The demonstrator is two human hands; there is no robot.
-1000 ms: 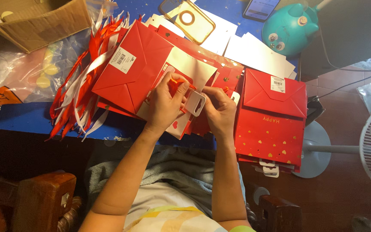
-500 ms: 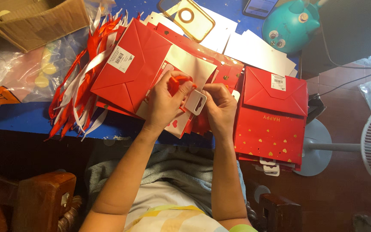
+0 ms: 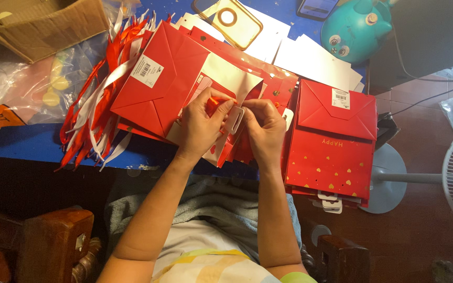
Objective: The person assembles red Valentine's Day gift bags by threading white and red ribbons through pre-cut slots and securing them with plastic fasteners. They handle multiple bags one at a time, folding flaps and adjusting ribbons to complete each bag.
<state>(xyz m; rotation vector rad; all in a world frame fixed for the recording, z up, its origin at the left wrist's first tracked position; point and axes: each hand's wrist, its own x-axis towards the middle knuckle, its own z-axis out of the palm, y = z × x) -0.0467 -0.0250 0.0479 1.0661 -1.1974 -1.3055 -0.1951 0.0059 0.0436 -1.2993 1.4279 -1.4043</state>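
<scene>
The small white gift tag [image 3: 235, 120] sits pinched between both hands, left hand [image 3: 201, 124] and right hand [image 3: 264, 128] pressed close over the red paper bag [image 3: 169, 78], seemingly mid-threading its ribbon, which calls for fine fingertip control.

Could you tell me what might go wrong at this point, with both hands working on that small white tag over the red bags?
1. The left hand and right hand pinch a small white tag; it could tear or slip.
2. The finished red bags overhang the blue table edge and might slide off.
3. Loose red and white ribbons hang over that edge and could snag.
</scene>
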